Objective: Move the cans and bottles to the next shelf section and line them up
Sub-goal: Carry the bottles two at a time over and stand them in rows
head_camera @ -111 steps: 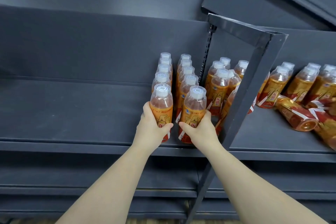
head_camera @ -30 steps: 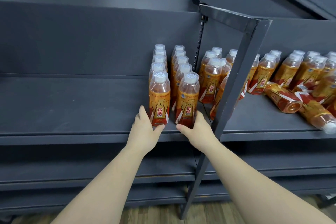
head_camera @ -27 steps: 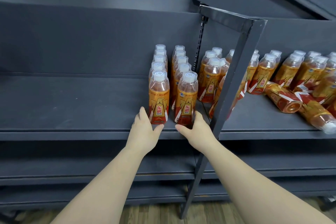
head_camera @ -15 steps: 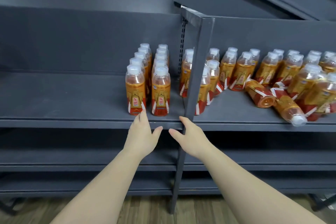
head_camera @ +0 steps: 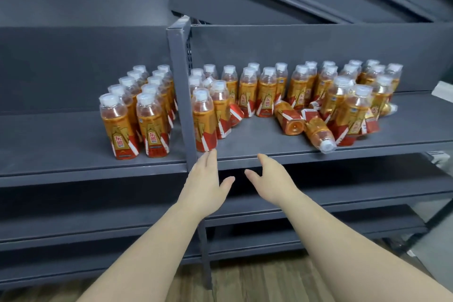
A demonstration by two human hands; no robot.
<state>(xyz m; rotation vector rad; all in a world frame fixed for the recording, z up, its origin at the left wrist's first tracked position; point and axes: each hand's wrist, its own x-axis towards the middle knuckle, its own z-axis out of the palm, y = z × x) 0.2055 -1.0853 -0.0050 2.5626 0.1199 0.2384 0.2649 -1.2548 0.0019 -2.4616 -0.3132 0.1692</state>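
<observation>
Both hands have let go of the two front bottles in the left section and have drawn back and swung right, past the upright post (head_camera: 181, 95), to hang before the front edge of the right section.

Nearest, two bare forearms reach up over the wooden floor (head_camera: 245, 282) and the lower shelves (head_camera: 73, 218). The left hand (head_camera: 206, 186) is released, its fingers straight and close together. Its fingertips are at the front edge just under the front bottle (head_camera: 203, 121), which stands right beside the post; whether they touch it cannot be told. The right hand (head_camera: 272, 179) is released too, fingers loosely spread and grasping nothing, just off the same edge.

On the left section (head_camera: 49, 144) the moved bottles stand upright in two rows (head_camera: 137, 115), running from near the front edge back toward the rear panel (head_camera: 73, 68), with five caps showing in each. The rows sit at that section's right end, close to the post.

On the right section (head_camera: 257, 140) the remaining bottles (head_camera: 267, 92) crowd loosely along the back, most of them upright. At least two lie on their sides. One fallen bottle (head_camera: 290, 119) shows its base toward the front. The other (head_camera: 318, 133) lies with its white cap at the front edge.
</observation>
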